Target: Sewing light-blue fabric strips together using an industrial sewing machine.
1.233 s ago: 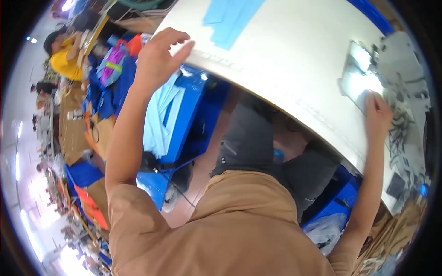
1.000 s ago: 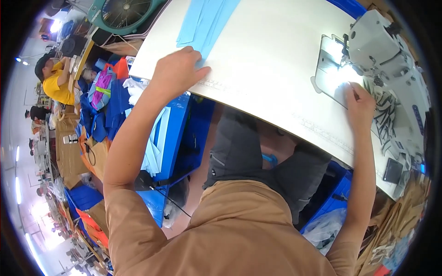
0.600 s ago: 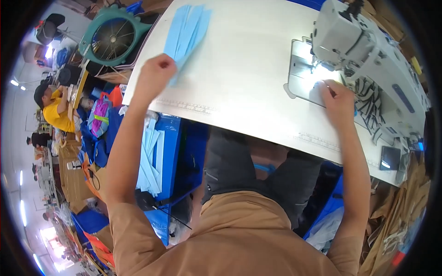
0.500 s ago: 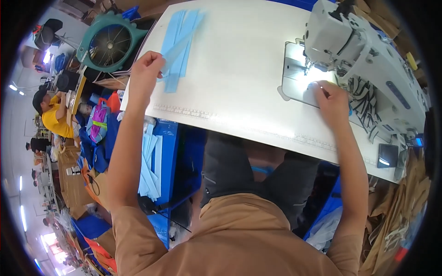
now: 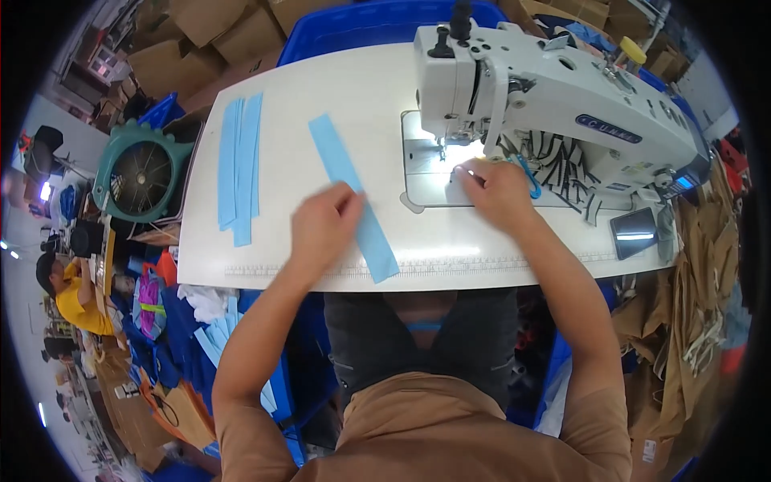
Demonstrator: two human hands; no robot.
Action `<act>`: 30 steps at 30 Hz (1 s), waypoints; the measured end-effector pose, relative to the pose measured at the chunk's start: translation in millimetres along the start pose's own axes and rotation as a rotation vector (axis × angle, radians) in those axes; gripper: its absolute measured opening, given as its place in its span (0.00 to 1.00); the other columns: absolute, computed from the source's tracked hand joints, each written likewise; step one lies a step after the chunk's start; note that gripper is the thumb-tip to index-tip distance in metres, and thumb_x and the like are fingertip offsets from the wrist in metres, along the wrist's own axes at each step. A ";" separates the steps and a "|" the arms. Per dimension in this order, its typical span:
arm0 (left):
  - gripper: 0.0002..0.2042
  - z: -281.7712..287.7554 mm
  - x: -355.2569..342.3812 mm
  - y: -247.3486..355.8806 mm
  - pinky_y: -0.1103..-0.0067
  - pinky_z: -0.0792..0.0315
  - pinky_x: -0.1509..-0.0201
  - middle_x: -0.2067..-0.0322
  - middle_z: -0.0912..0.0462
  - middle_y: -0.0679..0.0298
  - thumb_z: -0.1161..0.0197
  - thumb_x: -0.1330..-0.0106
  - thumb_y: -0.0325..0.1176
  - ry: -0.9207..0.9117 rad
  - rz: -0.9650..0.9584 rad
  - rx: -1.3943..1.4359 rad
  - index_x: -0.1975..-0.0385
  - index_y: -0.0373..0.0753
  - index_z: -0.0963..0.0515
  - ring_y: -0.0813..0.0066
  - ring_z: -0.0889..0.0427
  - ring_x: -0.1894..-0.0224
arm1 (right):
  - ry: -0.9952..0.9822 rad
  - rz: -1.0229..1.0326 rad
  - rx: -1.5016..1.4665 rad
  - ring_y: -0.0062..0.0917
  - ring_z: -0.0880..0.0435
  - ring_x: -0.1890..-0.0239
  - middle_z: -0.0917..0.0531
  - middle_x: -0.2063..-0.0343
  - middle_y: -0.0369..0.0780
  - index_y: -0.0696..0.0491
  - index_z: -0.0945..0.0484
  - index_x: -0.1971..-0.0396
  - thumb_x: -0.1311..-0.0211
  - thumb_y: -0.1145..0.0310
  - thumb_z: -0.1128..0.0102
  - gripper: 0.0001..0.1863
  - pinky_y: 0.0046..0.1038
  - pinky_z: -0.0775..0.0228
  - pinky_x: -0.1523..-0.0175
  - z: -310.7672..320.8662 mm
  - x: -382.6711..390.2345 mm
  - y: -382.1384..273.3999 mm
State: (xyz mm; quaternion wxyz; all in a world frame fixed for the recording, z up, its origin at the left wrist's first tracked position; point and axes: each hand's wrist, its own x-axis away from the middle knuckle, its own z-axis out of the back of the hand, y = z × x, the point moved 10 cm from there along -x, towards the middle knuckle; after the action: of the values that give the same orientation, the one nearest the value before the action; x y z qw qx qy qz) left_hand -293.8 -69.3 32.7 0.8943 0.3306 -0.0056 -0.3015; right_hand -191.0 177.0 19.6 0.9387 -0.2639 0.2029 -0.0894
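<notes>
My left hand (image 5: 325, 229) is closed on the middle of a light-blue fabric strip (image 5: 373, 241), which slants across the white table left of the sewing machine (image 5: 450, 84). The strip's two ends stick out past the fingers. Beside the lit needle plate (image 5: 426, 173), my right hand (image 5: 502, 197) is pinched, thumb against forefinger. Whatever it may hold is too small to make out. Several more blue strips (image 5: 239, 169) lie in a flat stack at the table's left. Just behind the right hand is a blue-handled cutting tool (image 5: 530, 178), partly hidden.
Dark short strips (image 5: 566, 169) lie heaped under the machine arm. A dark flat device (image 5: 634, 233) rests at the right end. A ruler scale (image 5: 434, 267) runs along the near edge of the table. A green fan (image 5: 143, 173) stands to the left, and a blue bin (image 5: 345, 32) behind.
My left hand has carried one blue strip from the stack rightward and nearer to me, toward the machine. The right hand stays by the needle plate. The whole view has shifted.
</notes>
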 end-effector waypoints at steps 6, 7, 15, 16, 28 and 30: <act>0.19 28.9 -79.7 -55.3 0.65 0.27 0.46 0.53 0.19 0.54 0.31 0.36 0.45 0.334 -0.022 -0.377 0.62 0.31 0.18 0.52 0.21 0.50 | -0.045 -0.031 0.038 0.37 0.15 0.70 0.14 0.73 0.42 0.51 0.12 0.62 0.32 0.59 0.41 0.13 0.38 0.25 0.63 -1.9 -0.3 -3.2; 0.18 26.1 -85.4 -58.6 0.67 0.26 0.47 0.53 0.19 0.53 0.29 0.39 0.43 0.303 -0.043 -0.310 0.63 0.32 0.18 0.54 0.21 0.50 | -0.053 -0.027 0.035 0.37 0.15 0.70 0.14 0.73 0.42 0.50 0.12 0.61 0.31 0.59 0.41 0.14 0.38 0.25 0.63 -3.1 0.0 -4.7; 0.09 -46.2 -15.9 -0.8 0.82 0.26 0.61 0.71 0.18 0.67 0.32 0.33 0.32 -0.269 0.157 0.321 0.62 0.33 0.19 0.82 0.23 0.69 | -0.034 0.068 0.016 0.39 0.16 0.70 0.14 0.75 0.41 0.51 0.13 0.68 0.29 0.55 0.44 0.17 0.39 0.27 0.63 2.4 0.9 -7.3; 0.09 -52.2 -6.8 5.2 0.82 0.27 0.64 0.73 0.19 0.68 0.31 0.34 0.32 -0.262 0.178 0.423 0.64 0.33 0.19 0.83 0.24 0.71 | -0.069 0.117 -0.035 0.40 0.17 0.70 0.15 0.76 0.41 0.51 0.14 0.70 0.29 0.54 0.45 0.18 0.40 0.27 0.64 1.3 -0.4 -13.9; 0.10 -88.8 -21.8 53.0 0.82 0.28 0.67 0.76 0.18 0.68 0.31 0.34 0.33 -0.493 0.190 0.439 0.60 0.34 0.20 0.83 0.24 0.74 | -0.402 -0.370 -0.784 0.20 0.15 0.63 0.13 0.63 0.43 0.65 0.18 0.53 0.38 0.60 0.27 0.23 0.20 0.23 0.58 -51.0 0.2 22.1; 0.09 -104.1 -32.9 52.2 0.83 0.30 0.68 0.77 0.18 0.69 0.33 0.33 0.33 -0.614 0.158 0.574 0.61 0.34 0.20 0.84 0.24 0.75 | -0.374 -0.402 -0.755 0.19 0.16 0.64 0.13 0.64 0.42 0.64 0.19 0.53 0.37 0.61 0.27 0.22 0.20 0.24 0.59 -35.7 3.0 13.1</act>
State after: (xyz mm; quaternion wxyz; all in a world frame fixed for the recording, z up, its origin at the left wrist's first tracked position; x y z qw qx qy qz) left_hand -270.9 41.1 -11.3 0.7431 0.4595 -0.3808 -0.3026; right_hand -202.8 170.9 -16.1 0.7616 -0.6327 -0.0068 -0.1401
